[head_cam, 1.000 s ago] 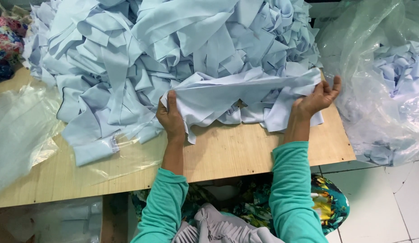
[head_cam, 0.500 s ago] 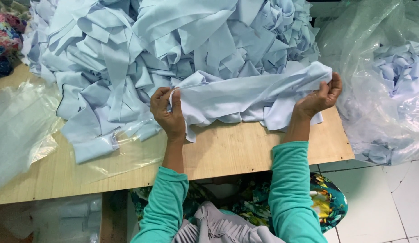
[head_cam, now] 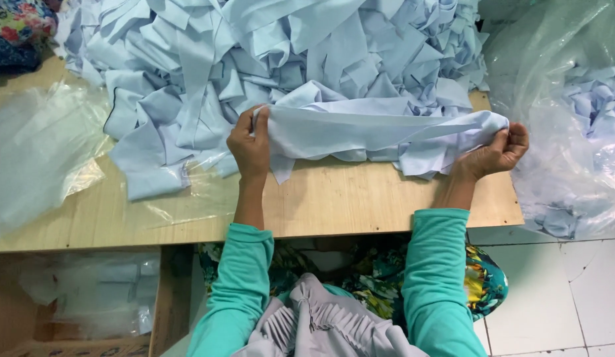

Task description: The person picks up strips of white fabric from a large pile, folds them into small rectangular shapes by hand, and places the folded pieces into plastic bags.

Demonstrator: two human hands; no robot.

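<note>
My left hand (head_cam: 250,147) grips one end of a bundle of long pale blue fabric strips (head_cam: 373,131), and my right hand (head_cam: 498,153) grips the other end. The bundle is stretched between them, lifted just above the front of the wooden table (head_cam: 334,205). Behind it rises a big heap of the same pale blue fabric pieces (head_cam: 268,53), covering most of the tabletop. Both arms wear teal sleeves.
A clear plastic bag (head_cam: 572,119) holding more blue pieces hangs off the table's right side. Crumpled clear plastic sheet (head_cam: 36,152) lies on the left. Flowered cloth (head_cam: 20,26) sits at the far left corner. White tiled floor (head_cam: 559,291) shows at lower right.
Both hands have gathered the strips and raised them off the table. The hands have moved apart and pulled the bundle taut.
</note>
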